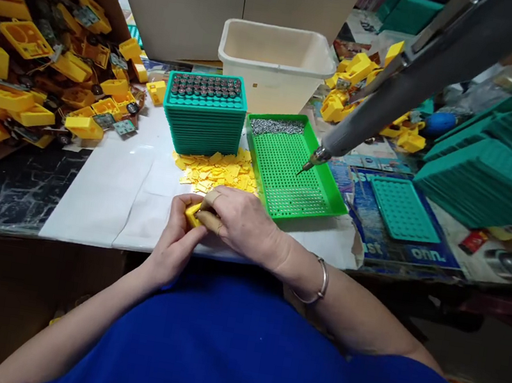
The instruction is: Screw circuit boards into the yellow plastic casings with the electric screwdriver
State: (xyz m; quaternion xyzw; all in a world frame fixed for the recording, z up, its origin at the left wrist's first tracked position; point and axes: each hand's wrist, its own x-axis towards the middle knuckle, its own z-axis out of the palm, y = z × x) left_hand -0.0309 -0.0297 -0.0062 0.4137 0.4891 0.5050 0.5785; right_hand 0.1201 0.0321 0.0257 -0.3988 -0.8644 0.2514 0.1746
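A small yellow plastic part [193, 214] sits between my two hands, just above the front of the white sheet. My left hand [177, 237] is closed around its left side. The fingers of my right hand [232, 217] press on its right side, and they hide most of it. Just beyond my hands lies a pile of flat yellow pieces [220, 174]. To the right is a green tray [328, 196] full of small holes, with screws in its front rows and a heap of them at its far end. An electric screwdriver [336, 143] hangs over this tray, tip down.
A stack of teal trays [203, 122] holding small batteries on top stands behind the pile. Behind it are a white plastic bin [274, 78] and a cardboard box [183, 5]. Yellow toy bodies [18, 96] fill the left side. More teal trays [492, 171] lean at right.
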